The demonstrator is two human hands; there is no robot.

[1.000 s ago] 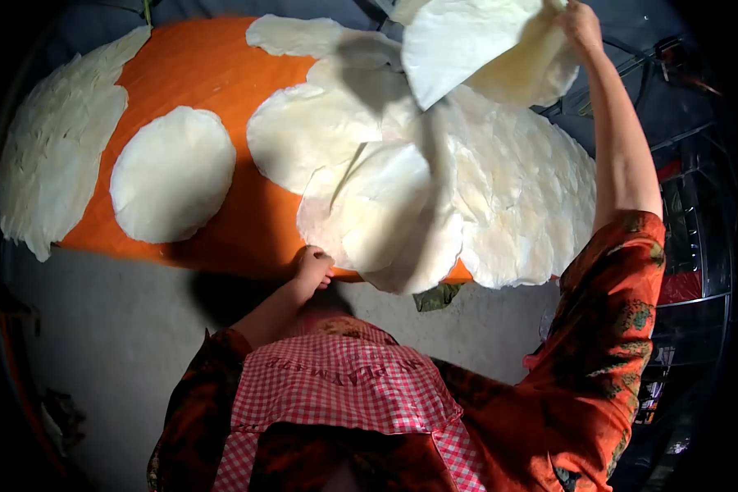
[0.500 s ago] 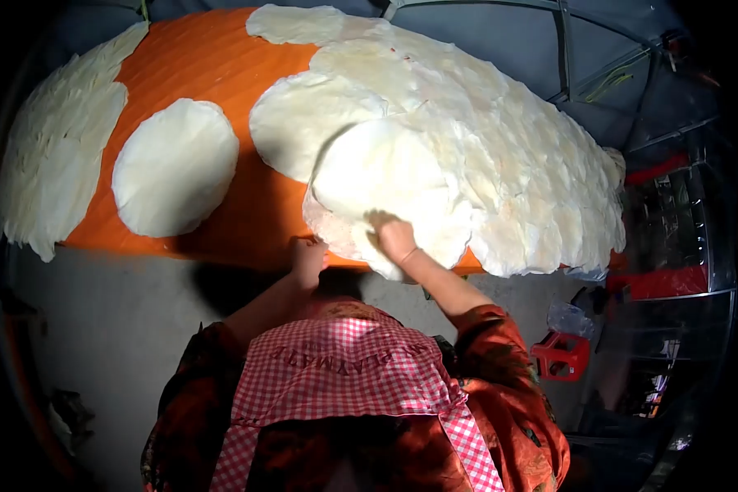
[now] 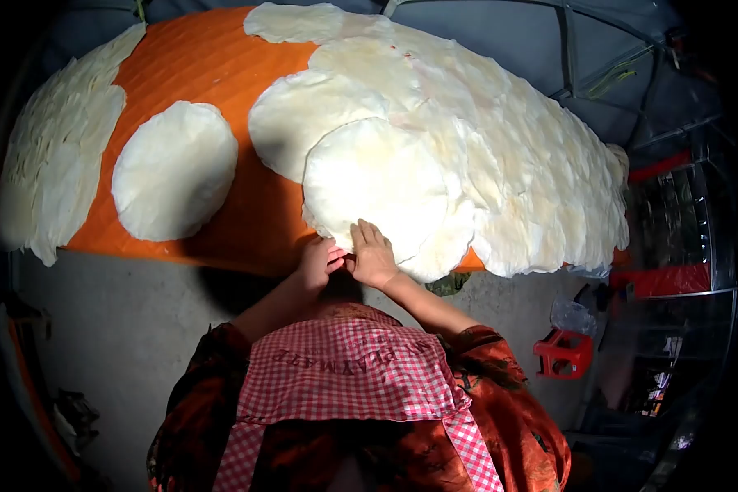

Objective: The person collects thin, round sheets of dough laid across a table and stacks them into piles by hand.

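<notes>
A thin, pale dough round (image 3: 377, 176) lies at the near edge of the orange cloth (image 3: 258, 225), overlapping other rounds. My left hand (image 3: 318, 261) is at its near edge, the fingers curled and pinching the rim. Beside it, my right hand (image 3: 372, 256) lies with fingers stretched over the same rim, palm down, the thumb side close to my left fingertips. Another dough round (image 3: 312, 115) is partly covered just behind. To the left, a separate dough round (image 3: 175, 170) rests flat on the orange cloth.
Many overlapping rounds (image 3: 517, 172) cover the right side of the cloth, and a further overlapping group (image 3: 61, 148) covers the far left. A red stool (image 3: 564, 354) stands on the floor at right. Dark metal framing (image 3: 567, 49) runs behind.
The top dough round has settled flat, its near edge now by my hands. My right hand has moved left and opened out over the rim; my left hand has shifted slightly right.
</notes>
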